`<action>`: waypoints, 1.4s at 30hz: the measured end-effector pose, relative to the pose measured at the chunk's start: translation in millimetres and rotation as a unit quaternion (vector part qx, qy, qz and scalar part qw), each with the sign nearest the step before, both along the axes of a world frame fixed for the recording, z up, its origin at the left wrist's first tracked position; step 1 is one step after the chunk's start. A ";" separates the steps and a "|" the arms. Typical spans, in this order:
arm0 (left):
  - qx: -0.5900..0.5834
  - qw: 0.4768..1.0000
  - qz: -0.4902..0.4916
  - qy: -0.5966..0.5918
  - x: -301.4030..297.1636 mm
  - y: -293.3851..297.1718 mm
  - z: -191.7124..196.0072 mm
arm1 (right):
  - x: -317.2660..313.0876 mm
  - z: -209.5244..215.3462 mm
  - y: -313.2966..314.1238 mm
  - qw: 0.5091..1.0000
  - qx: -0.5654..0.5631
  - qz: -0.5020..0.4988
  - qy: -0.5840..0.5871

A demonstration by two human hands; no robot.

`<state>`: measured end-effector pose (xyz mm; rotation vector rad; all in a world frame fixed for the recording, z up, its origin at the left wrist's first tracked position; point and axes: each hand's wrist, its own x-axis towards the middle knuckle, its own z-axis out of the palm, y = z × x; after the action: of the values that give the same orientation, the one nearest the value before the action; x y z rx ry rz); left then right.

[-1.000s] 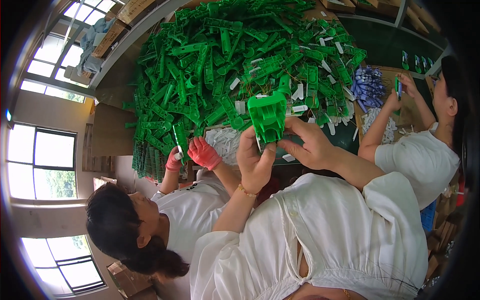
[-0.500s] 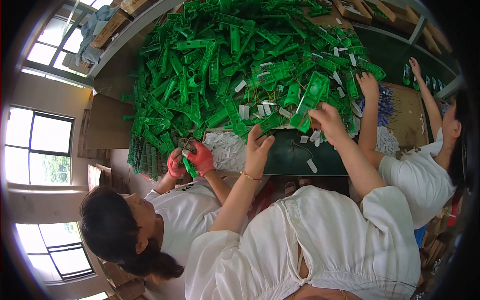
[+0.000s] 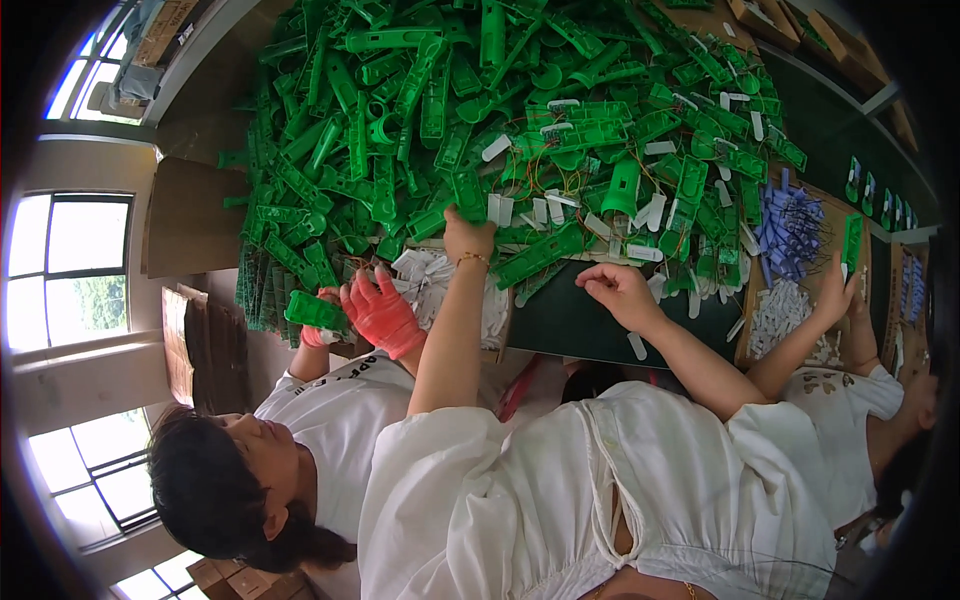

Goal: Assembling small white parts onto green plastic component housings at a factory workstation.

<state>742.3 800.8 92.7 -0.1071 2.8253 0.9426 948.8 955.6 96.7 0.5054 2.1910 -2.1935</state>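
Note:
My left hand (image 3: 468, 240) reaches up to the near edge of the heap, its fingers closed on a green plastic shell (image 3: 465, 190); the fingertips are partly hidden. My right hand (image 3: 618, 295) hovers over the dark green tabletop (image 3: 570, 318), fingers loosely bent and apart, with nothing visible in them. Between my hands lies a long green shell (image 3: 540, 255), tilted at the heap's edge. Beyond the right hand are a white flat piece (image 3: 644, 252) and an upright-looking green shell (image 3: 622, 187), with thin coloured wires among them.
A heap of green shells (image 3: 400, 90) covers the far table. White strips (image 3: 440, 285) fill a box left of me. At left, a co-worker's red-gloved hand (image 3: 385, 315) is beside a green part (image 3: 315, 310). Another co-worker's hand (image 3: 838, 290) holds a green shell at right, near purple parts (image 3: 790, 230).
My right hand has let go of the green wired shell and drawn nearer to me. My left hand has moved left and farther out to the heap. The view has shifted.

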 end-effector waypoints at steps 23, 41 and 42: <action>0.550 0.826 0.107 -0.056 111.0 -91.2 116.1 | -88.4 31.2 -98.1 0.986 0.080 0.114 0.096; 0.502 0.818 -0.245 -0.137 172.2 -22.9 163.0 | 19.0 150.2 -27.0 0.990 -0.071 0.023 0.123; 0.459 0.837 -0.273 -0.118 174.0 -22.9 159.8 | 23.6 153.2 -28.1 0.990 -0.055 0.037 0.121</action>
<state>916.3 777.9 252.4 0.6101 1.7328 1.7986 972.4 927.6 250.0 0.1594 2.1349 -2.4323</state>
